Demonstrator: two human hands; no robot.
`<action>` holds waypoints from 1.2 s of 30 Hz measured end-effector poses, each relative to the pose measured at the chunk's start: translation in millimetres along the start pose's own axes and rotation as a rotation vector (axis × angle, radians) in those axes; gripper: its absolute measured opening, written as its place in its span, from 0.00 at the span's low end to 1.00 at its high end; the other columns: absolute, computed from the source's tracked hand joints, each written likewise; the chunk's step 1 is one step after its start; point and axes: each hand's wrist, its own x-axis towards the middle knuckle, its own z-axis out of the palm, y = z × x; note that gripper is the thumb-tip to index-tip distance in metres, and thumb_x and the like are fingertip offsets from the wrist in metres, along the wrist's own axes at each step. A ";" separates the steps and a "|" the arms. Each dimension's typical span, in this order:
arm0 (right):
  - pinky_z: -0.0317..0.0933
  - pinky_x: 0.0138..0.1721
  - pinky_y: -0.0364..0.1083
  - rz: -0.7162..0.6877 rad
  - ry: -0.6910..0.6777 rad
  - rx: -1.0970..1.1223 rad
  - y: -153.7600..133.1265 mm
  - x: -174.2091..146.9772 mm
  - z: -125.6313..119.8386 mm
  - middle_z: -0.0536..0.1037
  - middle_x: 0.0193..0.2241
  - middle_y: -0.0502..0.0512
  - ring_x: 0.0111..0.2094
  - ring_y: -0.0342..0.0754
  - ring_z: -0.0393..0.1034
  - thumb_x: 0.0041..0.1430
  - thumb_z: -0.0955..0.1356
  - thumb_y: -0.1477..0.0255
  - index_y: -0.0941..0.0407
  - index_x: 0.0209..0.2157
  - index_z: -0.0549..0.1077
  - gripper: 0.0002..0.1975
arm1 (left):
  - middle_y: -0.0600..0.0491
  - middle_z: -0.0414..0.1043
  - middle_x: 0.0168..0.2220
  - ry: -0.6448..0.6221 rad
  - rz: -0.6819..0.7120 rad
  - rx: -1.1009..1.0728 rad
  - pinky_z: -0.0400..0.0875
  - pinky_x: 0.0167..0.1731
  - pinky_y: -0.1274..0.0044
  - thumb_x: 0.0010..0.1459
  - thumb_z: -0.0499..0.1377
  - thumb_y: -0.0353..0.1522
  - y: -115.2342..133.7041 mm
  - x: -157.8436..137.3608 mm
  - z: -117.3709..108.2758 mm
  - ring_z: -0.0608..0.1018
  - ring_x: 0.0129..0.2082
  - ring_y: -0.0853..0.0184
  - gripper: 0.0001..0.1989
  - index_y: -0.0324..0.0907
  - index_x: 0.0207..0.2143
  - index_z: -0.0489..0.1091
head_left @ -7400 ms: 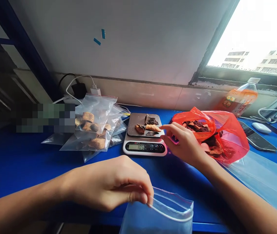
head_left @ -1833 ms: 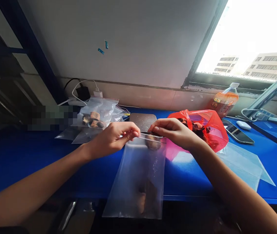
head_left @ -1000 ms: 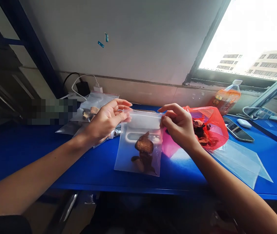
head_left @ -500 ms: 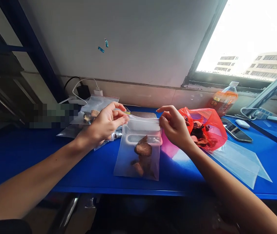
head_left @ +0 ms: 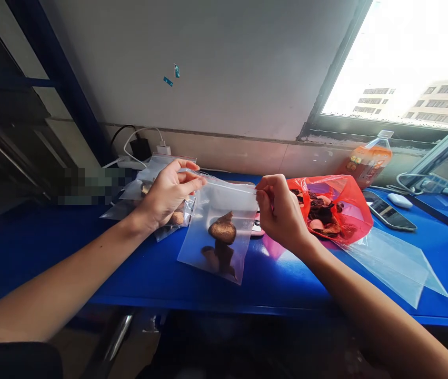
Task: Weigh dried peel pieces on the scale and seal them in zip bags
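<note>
A frosted zip-lock bag [head_left: 196, 242] hangs between my two hands over the blue desk, its lower edge tilted down to the right. Inside it, brown dried pieces [head_left: 222, 229] show through the plastic. My left hand [head_left: 174, 189] pinches the bag's top left corner. At the top right corner, the fingers of my right hand [head_left: 279, 208] are closed on the same edge. Behind my left hand lie filled clear bags [head_left: 178, 218], partly hidden by the wrist. An open red plastic bag [head_left: 352, 202] holding more brown and reddish dried pieces sits beyond my right hand.
Flat clear bags [head_left: 401, 268] lie on the blue desk [head_left: 137, 279] at the right. Behind them are a phone [head_left: 391, 210], a white mouse-like object [head_left: 399, 200] and an orange drink bottle [head_left: 369, 160]. Chargers with cables [head_left: 141, 148] stand against the wall.
The zip-lock bag has been raised off the desk and tilted, its bottom swinging to the left. Both hands keep their hold on its top corners. The view has shifted slightly.
</note>
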 end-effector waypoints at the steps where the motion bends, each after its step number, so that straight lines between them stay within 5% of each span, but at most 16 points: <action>1: 0.53 0.26 0.43 -0.005 0.009 -0.010 0.5 0.3 -0.4 0.68 0.27 0.50 0.24 0.43 0.60 0.62 0.58 0.78 0.54 0.37 0.58 0.05 | 0.55 0.70 0.29 -0.003 0.000 0.008 0.59 0.15 0.83 0.44 0.68 0.33 0.7 -0.5 0.3 0.68 0.21 0.73 0.20 0.43 0.38 0.65; 7: 0.55 0.28 0.44 -0.018 -0.034 -0.091 13.6 4.4 -5.1 0.68 0.26 0.51 0.27 0.45 0.63 0.59 0.57 0.79 0.54 0.37 0.60 0.07 | 0.56 0.70 0.28 -0.061 0.085 0.074 0.62 0.20 0.82 0.49 0.64 0.33 5.6 -5.9 5.0 0.71 0.25 0.71 0.14 0.43 0.38 0.66; 13: 0.60 0.41 0.50 -0.057 -0.115 -0.102 1.3 3.3 -4.9 0.73 0.37 0.57 0.39 0.50 0.67 0.54 0.62 0.78 0.56 0.47 0.62 0.17 | 0.57 0.71 0.30 -0.228 0.310 0.324 0.68 0.34 0.76 0.55 0.60 0.32 -4.7 -23.2 18.8 0.75 0.33 0.69 0.13 0.45 0.43 0.63; 16: 0.61 0.36 0.46 0.067 -0.294 0.095 -13.2 -1.3 1.9 0.73 0.30 0.50 0.31 0.45 0.67 0.51 0.63 0.80 0.55 0.48 0.61 0.21 | 0.56 0.71 0.32 -0.281 0.382 0.403 0.69 0.37 0.74 0.57 0.58 0.32 -9.9 -32.8 24.6 0.75 0.36 0.67 0.11 0.46 0.43 0.63; 19: 0.60 0.32 0.44 0.179 -0.321 0.228 -20.6 -6.0 11.6 0.70 0.30 0.49 0.29 0.42 0.65 0.50 0.63 0.80 0.55 0.46 0.61 0.20 | 0.56 0.70 0.33 -0.327 0.413 0.439 0.70 0.40 0.73 0.57 0.58 0.31 -10.2 -37.7 27.0 0.74 0.35 0.68 0.06 0.45 0.37 0.63; 36: 0.57 0.29 0.42 0.368 -0.263 0.386 -19.5 -6.2 25.7 0.66 0.26 0.44 0.26 0.41 0.62 0.50 0.64 0.77 0.54 0.42 0.56 0.17 | 0.58 0.59 0.23 -0.377 0.399 0.525 0.60 0.25 0.78 0.57 0.55 0.32 4.1 -27.0 19.5 0.64 0.24 0.71 0.08 0.41 0.25 0.63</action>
